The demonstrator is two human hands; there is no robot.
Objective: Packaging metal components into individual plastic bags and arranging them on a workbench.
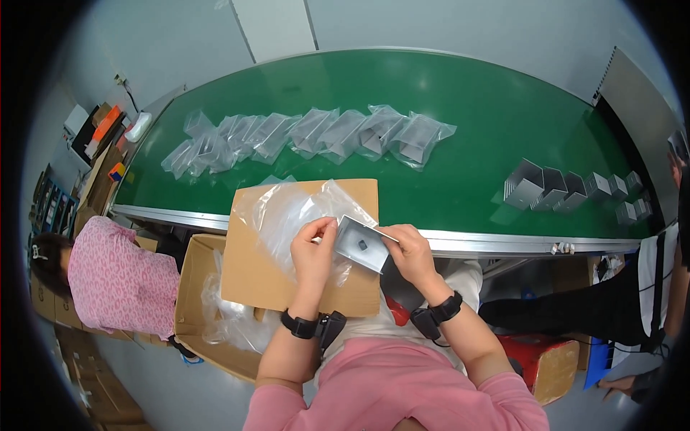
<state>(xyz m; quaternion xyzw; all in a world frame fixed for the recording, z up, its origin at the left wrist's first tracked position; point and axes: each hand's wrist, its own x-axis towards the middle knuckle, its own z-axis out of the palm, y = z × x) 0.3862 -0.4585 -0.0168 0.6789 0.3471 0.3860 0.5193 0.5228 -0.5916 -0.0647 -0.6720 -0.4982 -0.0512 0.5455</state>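
A grey U-shaped metal part point(349, 241) with a small dark square on its inner face is in front of me, above a cardboard sheet. My right hand point(410, 253) grips its right edge between thumb and fingers. At the part's left edge, my left hand point(313, 250) is closed in a pinch; what lies between the fingertips is too small to make out. Clear plastic bags point(277, 215) lie flat on the cardboard sheet point(251, 269), just beyond and left of the left hand.
Bagged metal parts point(345, 134) stand in a row across the green table point(474, 93). Bare stacked metal parts point(525, 184) stand at its right. An open carton point(194, 316) with plastic is at my left. One person point(122, 276) is at the left, another point(611, 309) at the right.
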